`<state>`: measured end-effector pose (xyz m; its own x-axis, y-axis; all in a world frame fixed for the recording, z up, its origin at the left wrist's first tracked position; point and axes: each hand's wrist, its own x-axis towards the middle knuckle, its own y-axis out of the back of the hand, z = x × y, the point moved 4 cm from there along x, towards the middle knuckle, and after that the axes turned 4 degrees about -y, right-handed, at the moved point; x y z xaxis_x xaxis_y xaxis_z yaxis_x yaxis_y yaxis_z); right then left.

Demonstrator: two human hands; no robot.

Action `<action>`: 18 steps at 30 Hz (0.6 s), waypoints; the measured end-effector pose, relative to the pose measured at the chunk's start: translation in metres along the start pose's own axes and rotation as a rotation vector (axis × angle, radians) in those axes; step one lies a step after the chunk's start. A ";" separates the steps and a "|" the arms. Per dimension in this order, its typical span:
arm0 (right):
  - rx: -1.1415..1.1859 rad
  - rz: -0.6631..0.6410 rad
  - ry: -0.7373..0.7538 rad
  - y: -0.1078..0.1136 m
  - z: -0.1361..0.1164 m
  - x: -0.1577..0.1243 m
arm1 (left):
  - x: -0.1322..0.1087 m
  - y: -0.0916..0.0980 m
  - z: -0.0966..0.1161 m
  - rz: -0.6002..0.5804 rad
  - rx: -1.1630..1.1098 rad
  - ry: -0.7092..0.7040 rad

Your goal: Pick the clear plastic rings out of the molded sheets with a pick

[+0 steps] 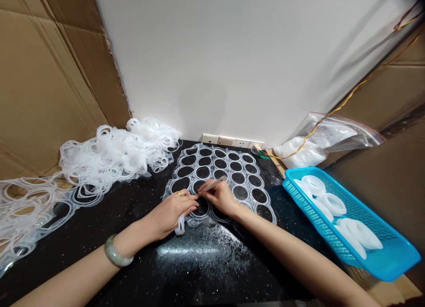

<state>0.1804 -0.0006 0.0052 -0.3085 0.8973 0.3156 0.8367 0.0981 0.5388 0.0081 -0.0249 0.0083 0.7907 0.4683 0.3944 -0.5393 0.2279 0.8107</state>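
A sheet of joined translucent rings [238, 178], like moulded rubber or silicone, lies flat on the black speckled countertop [146, 271]. My right hand [222, 197] is closed round a slim, pale pen-like tool [215, 183], with its fingertips at a ring near the sheet's front left. Right beside them, the fingertips of my left hand [175, 209] rest on the same part of the sheet. A few loose white rings [179, 226] hang out from under my left palm, held by its curled fingers. The tool's tip is hidden by my fingers.
A tangled heap of translucent ring offcuts [122, 152] spreads along the left. At right stands a blue plastic basket [312, 218] with stacked white rings [334, 204]. Behind it lies a clear zip bag [352, 136]. Sockets [226, 140] and a yellow-brown wire [348, 97] are by the wall.
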 end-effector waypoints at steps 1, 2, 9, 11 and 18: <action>-0.050 0.012 0.032 0.000 -0.001 -0.001 | 0.001 0.001 0.001 0.002 -0.011 -0.001; -0.101 0.022 0.055 0.000 0.000 -0.002 | 0.002 0.003 0.002 0.007 -0.021 -0.002; -0.435 0.051 0.082 0.017 0.008 0.025 | -0.002 0.004 0.002 0.024 -0.084 -0.026; -0.486 0.135 0.062 0.035 0.009 0.045 | -0.004 0.003 0.001 0.021 -0.085 -0.011; -0.299 0.549 -0.098 0.119 0.020 0.105 | -0.003 0.009 0.004 0.009 -0.089 0.001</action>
<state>0.2563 0.1135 0.0868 0.1848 0.8194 0.5426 0.6940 -0.4997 0.5184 0.0017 -0.0280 0.0165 0.7853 0.4715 0.4013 -0.5702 0.2982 0.7654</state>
